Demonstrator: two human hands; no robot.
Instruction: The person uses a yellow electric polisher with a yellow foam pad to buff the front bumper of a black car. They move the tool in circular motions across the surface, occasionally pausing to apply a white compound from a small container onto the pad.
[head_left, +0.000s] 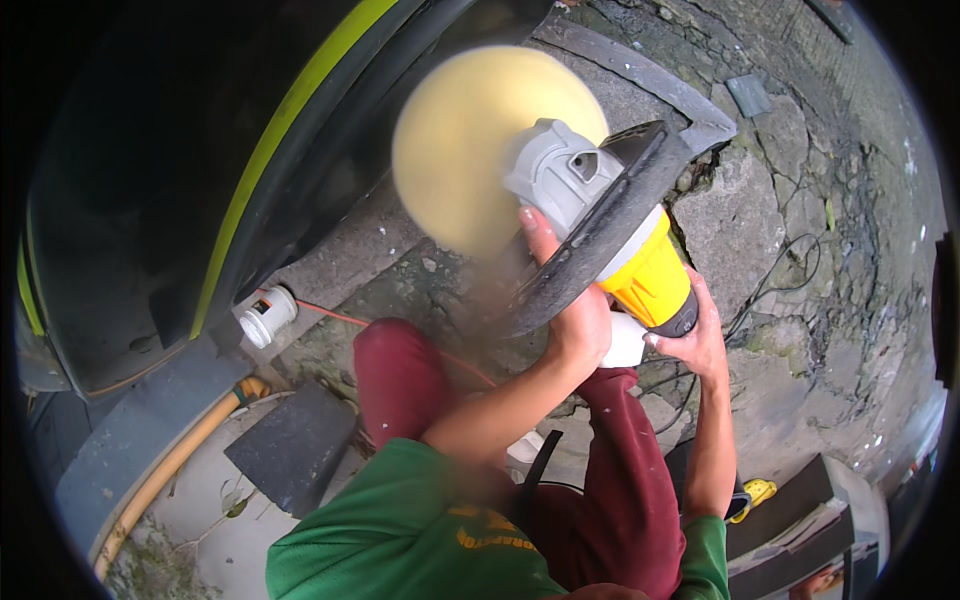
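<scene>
A yellow, grey and black rotary power tool, apparently a polisher, is held out in front of my knees. On its head sits a large round yellow pad, its face blurred. My left hand grips near the head, partly hidden behind a curved black part, with its thumb against the grey gear housing. Around the tool's dark rear end, my right hand is closed. A white object, perhaps cloth, shows between my hands; its shape is partly covered.
Left of the pad stands a dark glossy panel with a yellow-green stripe. Below it are a white tub, an orange hose and a dark slab. A black cord crosses cracked concrete.
</scene>
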